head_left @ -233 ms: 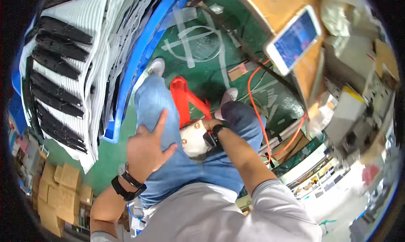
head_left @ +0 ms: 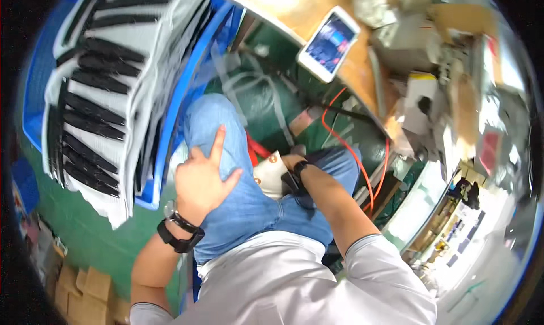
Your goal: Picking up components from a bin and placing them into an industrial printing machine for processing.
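- Black-banded left hand (head_left: pixel 201 180): fingers spread, index extended, nothing in its grasp; over left thigh, contact unclear.
- Right hand (head_left: pixel 292 162): at far right edge of white piece (head_left: pixel 273 176) with round brown spots, between thighs; fingers partly hidden, grip and opening cannot be told.
- Red object (head_left: pixel 259 149): just beyond white piece.
- Orange cable (head_left: pixel 356 152): right of knees.
- White phone (head_left: pixel 328 44): far right.
- Blue crate (head_left: pixel 153 190): left, holding black parts (head_left: pixel 93 121) on white sheets.
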Action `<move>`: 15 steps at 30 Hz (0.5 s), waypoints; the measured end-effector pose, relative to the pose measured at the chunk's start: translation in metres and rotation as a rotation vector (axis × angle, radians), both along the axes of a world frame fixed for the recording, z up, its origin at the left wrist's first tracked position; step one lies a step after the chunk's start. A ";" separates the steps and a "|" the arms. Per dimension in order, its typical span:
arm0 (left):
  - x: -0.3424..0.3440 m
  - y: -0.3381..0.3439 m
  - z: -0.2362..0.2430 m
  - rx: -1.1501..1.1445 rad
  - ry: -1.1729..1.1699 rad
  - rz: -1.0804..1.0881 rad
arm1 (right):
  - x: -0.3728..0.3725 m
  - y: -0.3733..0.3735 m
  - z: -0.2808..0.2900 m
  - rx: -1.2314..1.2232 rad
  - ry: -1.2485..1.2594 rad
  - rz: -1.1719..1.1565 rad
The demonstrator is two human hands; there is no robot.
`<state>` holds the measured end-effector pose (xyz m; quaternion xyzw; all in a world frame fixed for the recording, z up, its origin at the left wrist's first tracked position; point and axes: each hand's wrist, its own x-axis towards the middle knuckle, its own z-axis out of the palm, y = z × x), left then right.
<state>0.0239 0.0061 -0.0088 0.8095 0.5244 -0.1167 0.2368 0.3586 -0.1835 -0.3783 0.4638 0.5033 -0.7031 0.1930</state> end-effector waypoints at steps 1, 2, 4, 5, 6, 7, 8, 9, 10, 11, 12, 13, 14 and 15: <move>-0.003 -0.003 -0.008 0.045 0.023 0.009 | -0.014 0.023 0.064 -0.065 -0.035 -0.084; 0.004 0.006 -0.019 0.109 0.024 -0.014 | -0.027 0.084 0.117 -0.109 -0.083 -0.205; 0.026 0.020 -0.031 0.213 -0.044 -0.079 | -0.001 0.117 0.129 0.161 -0.314 -0.270; 0.031 0.020 -0.034 0.229 -0.064 -0.094 | 0.006 0.126 0.135 0.336 -0.517 -0.280; 0.031 0.008 -0.034 0.213 -0.071 -0.101 | 0.006 0.125 0.161 0.347 -0.521 -0.313; 0.021 -0.010 -0.033 0.222 -0.058 -0.122 | -0.005 0.125 0.204 0.458 -0.503 -0.426; 0.016 -0.020 -0.031 0.214 -0.043 -0.137 | -0.011 0.127 0.242 0.585 -0.488 -0.542; 0.021 -0.018 -0.034 0.223 -0.041 -0.151 | -0.011 0.121 0.263 0.626 -0.491 -0.569; 0.022 -0.014 -0.035 0.231 -0.036 -0.162 | -0.016 0.104 0.280 0.658 -0.428 -0.458; 0.026 -0.008 -0.034 0.272 -0.044 -0.185 | -0.012 0.088 0.293 0.688 -0.375 -0.350; 0.031 -0.005 -0.033 0.273 -0.063 -0.195 | 0.006 0.074 0.276 0.646 -0.441 -0.260; 0.033 -0.007 -0.033 0.263 -0.076 -0.206 | 0.022 0.057 0.252 0.589 -0.501 -0.171; 0.022 -0.012 -0.035 0.245 -0.073 -0.191 | 0.015 0.054 0.290 0.506 -0.597 -0.214; 0.010 -0.020 -0.038 0.261 -0.057 -0.189 | 0.009 0.051 0.331 0.419 -0.688 -0.253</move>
